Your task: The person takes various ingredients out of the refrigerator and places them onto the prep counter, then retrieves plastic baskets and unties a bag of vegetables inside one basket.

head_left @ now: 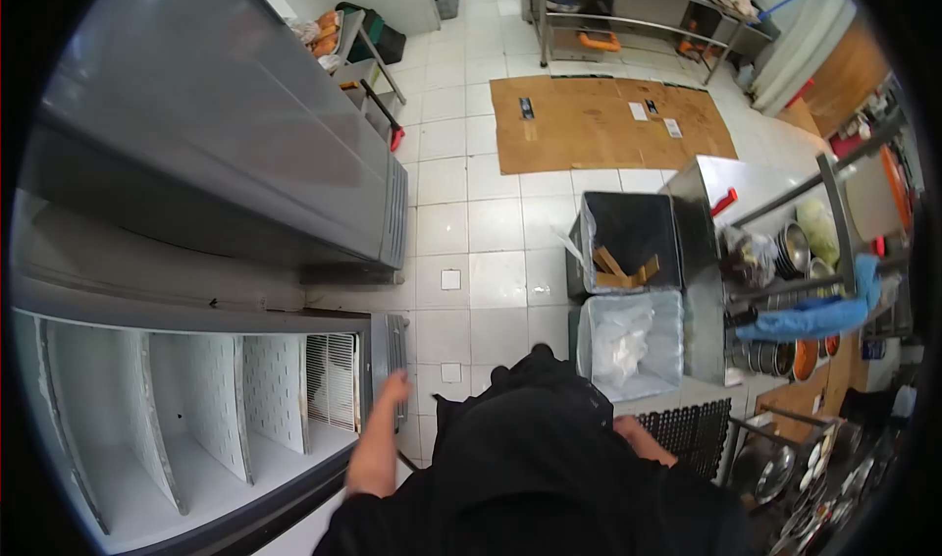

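Observation:
My left hand (pixel 395 387) is beside the near corner of an open grey cabinet (pixel 364 370). Its fingers are blurred, so their pose is unclear and nothing shows in them. Inside the cabinet are white divider panels (pixel 157 409) and a white wire rack (pixel 332 379). At my right side, my right hand (pixel 626 425) is near a black perforated mat (pixel 692 438) and a clear-lined bin (pixel 643 384); its fingers are mostly hidden by my black clothing. Whether either hand touches anything, I cannot tell.
A large grey appliance (pixel 235 114) stands at the left. Ahead, flattened cardboard (pixel 589 144) covers floor tiles. On the right are a black bin (pixel 613 217) with cardboard pieces, a steel counter (pixel 702 301), a blue cloth (pixel 814 316) and stacked cookware (pixel 775 473). A steel sink table (pixel 638 6) stands behind.

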